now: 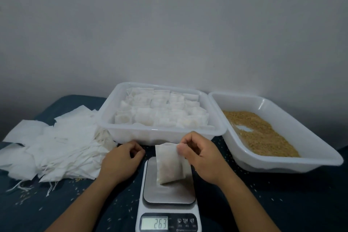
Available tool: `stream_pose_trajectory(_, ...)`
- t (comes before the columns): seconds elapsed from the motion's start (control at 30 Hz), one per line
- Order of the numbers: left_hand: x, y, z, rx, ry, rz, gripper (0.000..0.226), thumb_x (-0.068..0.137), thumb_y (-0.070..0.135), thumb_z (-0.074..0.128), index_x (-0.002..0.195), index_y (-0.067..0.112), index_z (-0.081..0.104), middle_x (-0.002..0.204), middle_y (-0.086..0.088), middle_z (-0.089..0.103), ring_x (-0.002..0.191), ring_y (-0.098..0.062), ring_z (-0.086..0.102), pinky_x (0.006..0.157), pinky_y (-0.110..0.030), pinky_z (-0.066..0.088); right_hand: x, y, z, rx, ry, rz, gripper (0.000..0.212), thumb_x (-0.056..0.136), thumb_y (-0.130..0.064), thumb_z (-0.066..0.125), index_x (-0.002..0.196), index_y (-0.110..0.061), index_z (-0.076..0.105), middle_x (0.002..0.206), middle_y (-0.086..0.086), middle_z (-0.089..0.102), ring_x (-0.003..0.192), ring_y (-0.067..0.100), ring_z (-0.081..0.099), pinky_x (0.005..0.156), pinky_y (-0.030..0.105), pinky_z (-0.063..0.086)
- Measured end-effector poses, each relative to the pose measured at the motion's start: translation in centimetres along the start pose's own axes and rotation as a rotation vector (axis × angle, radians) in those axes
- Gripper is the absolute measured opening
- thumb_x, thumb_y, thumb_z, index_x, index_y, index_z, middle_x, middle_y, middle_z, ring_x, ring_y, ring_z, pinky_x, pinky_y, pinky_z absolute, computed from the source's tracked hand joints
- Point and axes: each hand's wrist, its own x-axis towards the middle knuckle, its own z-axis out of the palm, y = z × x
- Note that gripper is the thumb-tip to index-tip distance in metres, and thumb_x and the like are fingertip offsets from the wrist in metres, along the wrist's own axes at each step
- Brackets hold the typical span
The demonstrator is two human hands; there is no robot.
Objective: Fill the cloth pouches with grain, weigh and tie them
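Note:
A filled white cloth pouch (170,165) stands on the steel platform of a small digital scale (169,192); its display reads 26.3. My right hand (199,154) pinches the pouch's upper right corner between thumb and fingers. My left hand (120,160) hovers just left of the scale with fingers loosely curled, holding nothing that I can see. A white tray (282,162) on the right holds brown grain (261,133). Another white tray (120,133) behind the scale is packed with several filled pouches (162,115).
A heap of flat empty pouches (56,145) with loose strings lies at the left on the dark blue cloth (282,203). Stray grains are scattered over the cloth around the scale. A plain grey wall rises behind the trays.

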Motion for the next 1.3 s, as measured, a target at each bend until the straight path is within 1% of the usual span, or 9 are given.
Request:
stream_pose_trajectory(0.07,-0.1,0.1,-0.1,-0.002,0.001,0.004,0.016,0.093,0.053,0.062,0.078,0.046,0.06,0.072,0.029,0.062,0.071,0.007,0.057,0.056,-0.02,0.038,0.5,-1.5,0.1,-0.028,0.0,-0.036,0.012,0.101,-0.036,0.067,0.089,-0.033,0.064,0.074,-0.007,0.064,0.065,0.004,0.053,0.063,0.028,0.049)
stream_pose_trajectory(0.2,-0.4,0.3,-0.2,-0.01,-0.011,0.024,0.018,0.093,0.054,0.06,0.079,0.044,0.059,0.076,0.023,0.066,0.072,0.004,0.06,0.06,-0.023,0.045,2.4,-5.3,0.0,-0.107,0.013,-0.144,0.012,0.102,-0.039,0.063,0.091,-0.035,0.062,0.075,-0.008,0.068,0.061,0.007,0.06,0.058,0.025,0.052)
stream_pose_trajectory(0.33,-0.6,0.4,-0.2,-0.027,-0.009,0.017,0.02,0.094,0.054,0.06,0.077,0.044,0.055,0.07,0.02,0.063,0.066,0.003,0.055,0.057,-0.021,0.039,6.0,-8.5,0.5,-0.119,0.056,-0.148,0.014,0.105,-0.035,0.059,0.092,-0.031,0.06,0.073,-0.008,0.072,0.066,0.01,0.07,0.062,0.021,0.051)
stream_pose_trajectory(0.57,-0.7,0.4,-0.2,-0.083,-0.01,0.024,0.014,0.095,0.052,0.058,0.095,0.039,0.064,0.078,0.019,0.063,0.077,-0.002,0.06,0.065,-0.026,0.044,13.0,-10.3,4.5,0.052,0.078,-0.115,0.013,0.106,-0.029,0.057,0.094,-0.024,0.058,0.076,-0.001,0.078,0.07,0.019,0.077,0.073,0.038,0.065)
stream_pose_trajectory(0.77,-0.9,0.4,-0.1,-0.118,-0.007,0.036,0.013,0.096,0.05,0.057,0.094,0.039,0.063,0.081,0.019,0.061,0.081,-0.004,0.058,0.068,-0.026,0.043,17.3,-8.6,8.7,0.146,0.008,0.086,0.016,0.108,-0.027,0.055,0.1,-0.013,0.057,0.096,0.013,0.076,0.08,0.023,0.079,0.08,0.041,0.066)
stream_pose_trajectory(0.87,-0.8,0.4,-0.1,-0.118,-0.005,0.036,0.011,0.095,0.05,0.056,0.091,0.041,0.059,0.081,0.019,0.06,0.081,-0.004,0.056,0.068,-0.027,0.041,18.4,-7.8,9.8,0.147,-0.103,0.182,0.017,0.109,-0.024,0.052,0.102,-0.01,0.057,0.091,0.014,0.077,0.081,0.023,0.079,0.076,0.035,0.066)
stream_pose_trajectory(1.07,-0.9,0.4,0.0,-0.139,0.021,0.048,0.018,0.094,0.051,0.055,0.098,0.037,0.067,0.085,0.019,0.066,0.08,0.0,0.055,0.069,-0.025,0.042,20.4,-6.7,11.4,0.209,-0.234,0.439,0.015,0.108,-0.017,0.05,0.112,-0.005,0.059,0.093,0.022,0.078,0.086,0.032,0.08,0.084,0.042,0.065)
stream_pose_trajectory(1.23,-0.9,0.3,0.0,-0.165,0.016,0.043,0.016,0.093,0.049,0.056,0.096,0.037,0.067,0.08,0.021,0.063,0.08,-0.001,0.057,0.069,-0.023,0.043,21.0,-5.5,12.2,0.171,-0.229,0.548,0.018,0.107,-0.015,0.051,0.119,-0.003,0.059,0.088,0.022,0.079,0.079,0.032,0.078,0.085,0.049,0.065)
stream_pose_trajectory(1.3,-0.9,0.4,-0.1,-0.165,0.017,0.05,0.016,0.093,0.05,0.056,0.097,0.038,0.067,0.079,0.022,0.062,0.079,0.0,0.056,0.068,-0.022,0.041,21.1,-5.1,12.1,0.091,-0.213,0.52,0.017,0.106,-0.021,0.057,0.115,-0.008,0.062,0.084,0.016,0.08,0.07,0.025,0.077,0.081,0.044,0.066)
